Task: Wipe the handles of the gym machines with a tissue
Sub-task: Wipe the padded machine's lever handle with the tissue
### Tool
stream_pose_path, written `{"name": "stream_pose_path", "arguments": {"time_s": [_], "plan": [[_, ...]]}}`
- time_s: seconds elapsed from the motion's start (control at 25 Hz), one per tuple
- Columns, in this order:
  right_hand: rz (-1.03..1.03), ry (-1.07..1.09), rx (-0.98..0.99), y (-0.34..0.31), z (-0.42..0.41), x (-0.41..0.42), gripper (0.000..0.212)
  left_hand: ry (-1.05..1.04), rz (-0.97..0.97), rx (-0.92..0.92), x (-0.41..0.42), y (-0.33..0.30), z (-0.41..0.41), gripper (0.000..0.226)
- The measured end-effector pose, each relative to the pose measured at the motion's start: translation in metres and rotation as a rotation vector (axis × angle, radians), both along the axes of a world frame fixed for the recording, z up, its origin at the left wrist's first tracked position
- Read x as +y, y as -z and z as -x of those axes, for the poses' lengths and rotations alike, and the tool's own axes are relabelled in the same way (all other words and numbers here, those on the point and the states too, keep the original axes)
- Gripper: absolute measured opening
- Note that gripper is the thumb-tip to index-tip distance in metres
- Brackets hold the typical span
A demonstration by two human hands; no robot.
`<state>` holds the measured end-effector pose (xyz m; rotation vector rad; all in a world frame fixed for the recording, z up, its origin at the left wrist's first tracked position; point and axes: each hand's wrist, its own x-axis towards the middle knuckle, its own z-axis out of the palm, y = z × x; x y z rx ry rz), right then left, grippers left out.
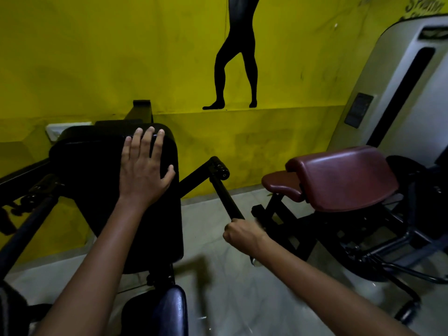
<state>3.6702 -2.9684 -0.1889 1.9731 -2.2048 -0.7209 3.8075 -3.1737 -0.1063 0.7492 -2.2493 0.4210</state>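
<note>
1. In front of a yellow wall, a black gym machine with a big black pad fills the left-centre of the view
2. Left hand lies flat on the top right part of the black pad, fingers straight and spread, tips near the pad's upper edge, thumb out toward the pad's right side; it holds nothing
3. Right hand is curled in a fist round the lower end of a black handle bar, to the right of the pad
4. Handle bar slopes from a jointed end cap at upper left down to the fist; a black arm links the cap back behind the pad
5. Tissue: a small blurred pale bit shows at the right edge of the right fist, cannot tell if that is it; the rest, if any, is hidden inside the grip
6. A short shiny stub sticks out below the right wrist, blurred
7. Right of the handle stands a second machine with dark red pads on a black frame, apart from both hands
8. Far right, a white machine cover with a black slot
9. Black painted legs figure on the wall, top centre
10. Dark blue seat pad at bottom centre, between the forearms
11. Pale tiled floor under everything
</note>
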Motion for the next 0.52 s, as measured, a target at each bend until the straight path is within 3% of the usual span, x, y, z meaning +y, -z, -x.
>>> {"name": "stream_pose_path", "arguments": {"time_s": [0.16,0.28,0.36,0.44,0.52], "plan": [[-0.059,0.139,-0.173,-0.015,0.006,0.004,0.021,-0.001,-0.006,-0.014,0.002,-0.002,-0.002,0.077],[-0.038,0.333,-0.64,-0.035,0.037,0.003,0.017,0.0,-0.003,-0.007,0.002,-0.001,-0.001,0.077],[0.296,0.391,-0.809,-0.039,0.066,0.004,0.012,0.002,-0.001,0.001,0.002,0.0,0.0,0.076],[0.637,0.522,-0.853,-0.021,0.092,0.001,0.011,-0.001,0.002,0.015,0.002,0.0,0.001,0.076],[0.777,0.714,-0.894,0.007,0.104,-0.008,0.015,-0.003,0.008,0.025,0.002,0.001,0.003,0.077]]}}
